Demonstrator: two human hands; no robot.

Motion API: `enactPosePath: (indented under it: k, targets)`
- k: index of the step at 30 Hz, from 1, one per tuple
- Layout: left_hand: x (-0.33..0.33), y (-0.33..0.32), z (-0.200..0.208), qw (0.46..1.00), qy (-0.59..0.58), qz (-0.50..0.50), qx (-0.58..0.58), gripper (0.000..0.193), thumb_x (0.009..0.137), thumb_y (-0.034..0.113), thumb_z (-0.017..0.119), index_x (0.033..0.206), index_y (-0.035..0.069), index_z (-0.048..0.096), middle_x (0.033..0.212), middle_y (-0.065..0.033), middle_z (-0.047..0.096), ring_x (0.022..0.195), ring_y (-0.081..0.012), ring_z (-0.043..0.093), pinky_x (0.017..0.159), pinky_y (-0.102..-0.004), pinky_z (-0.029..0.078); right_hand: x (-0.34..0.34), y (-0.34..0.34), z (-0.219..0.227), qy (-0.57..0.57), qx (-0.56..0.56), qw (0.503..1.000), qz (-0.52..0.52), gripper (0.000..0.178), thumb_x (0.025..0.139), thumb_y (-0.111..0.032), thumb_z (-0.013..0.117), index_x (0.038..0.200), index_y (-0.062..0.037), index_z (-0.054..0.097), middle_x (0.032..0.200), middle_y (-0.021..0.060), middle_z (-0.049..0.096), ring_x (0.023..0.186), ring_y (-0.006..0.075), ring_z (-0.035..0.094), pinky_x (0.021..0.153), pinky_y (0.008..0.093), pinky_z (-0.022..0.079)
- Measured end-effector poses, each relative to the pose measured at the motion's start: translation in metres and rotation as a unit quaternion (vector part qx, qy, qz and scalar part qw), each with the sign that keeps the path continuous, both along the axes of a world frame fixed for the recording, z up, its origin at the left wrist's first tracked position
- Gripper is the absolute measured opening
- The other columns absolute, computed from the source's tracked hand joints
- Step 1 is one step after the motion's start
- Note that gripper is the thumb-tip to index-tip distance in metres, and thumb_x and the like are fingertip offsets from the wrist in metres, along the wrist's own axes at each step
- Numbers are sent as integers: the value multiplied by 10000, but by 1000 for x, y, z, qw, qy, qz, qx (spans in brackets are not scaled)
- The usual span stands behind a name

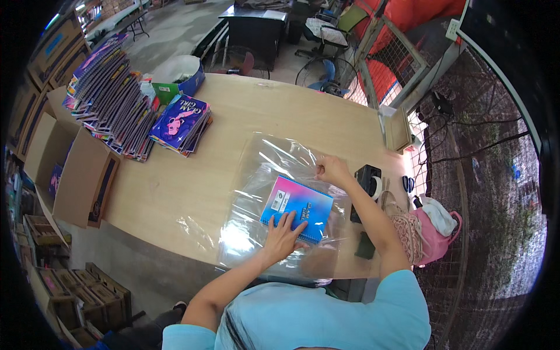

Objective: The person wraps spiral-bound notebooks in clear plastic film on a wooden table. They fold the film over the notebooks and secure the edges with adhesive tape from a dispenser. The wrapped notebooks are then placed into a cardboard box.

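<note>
Left hand (284,238) spread flat on a blue-pink notebook (310,199), right hand (335,171) apart from it, fingers pinching clear film (251,185), notebook lying on film across the worktop (169,195), notebook stacks (119,99) at far left.

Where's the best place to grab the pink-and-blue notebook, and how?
Probably the right edge of the pink-and-blue notebook, coming from the right and pinching top and underside. It's thin and lies flat, and no hand covers that edge, while the left hand rests on its lower-left part.

Left hand (281,238) flat on spiral notebook (303,201)
</note>
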State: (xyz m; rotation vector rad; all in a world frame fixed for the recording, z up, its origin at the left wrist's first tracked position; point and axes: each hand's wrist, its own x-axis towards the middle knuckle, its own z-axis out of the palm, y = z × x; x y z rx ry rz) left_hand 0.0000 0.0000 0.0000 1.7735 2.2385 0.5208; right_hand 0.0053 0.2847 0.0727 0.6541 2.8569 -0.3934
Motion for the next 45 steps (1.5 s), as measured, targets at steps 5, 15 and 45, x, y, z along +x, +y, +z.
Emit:
enactPosePath:
  k: [5, 15, 45]
  targets:
    - [-1, -4, 9, 999, -3, 18, 35, 753, 712, 545, 693, 1388, 380, 406, 1415, -233, 304, 1317, -416, 283, 998, -654, 220, 30, -47, -13, 167, 64, 975, 134, 193, 756, -135, 656, 932, -166, 731, 833, 77, 635, 805, 280, 639, 743, 391, 515]
    - [-1, -12, -8, 999, 21, -11, 24, 834, 618, 428, 808, 1355, 461, 420, 1494, -333, 84, 1361, -562, 87, 1042, -683, 157, 54, -135, -64, 309, 60, 949, -18, 110, 735, -60, 640, 827, -68, 701, 776, 96, 593, 763, 287, 603, 648, 398, 485]
    - [-22, 22, -9, 999, -28, -5, -38, 1039, 508, 439, 844, 1390, 86, 424, 1508, -336, -22, 1371, -562, -51, 968, -786, 0, 59, -159, -72, 171, 36, 982, -72, 317, 731, -155, 668, 1025, -39, 641, 965, 113, 553, 955, 289, 547, 760, 426, 495]
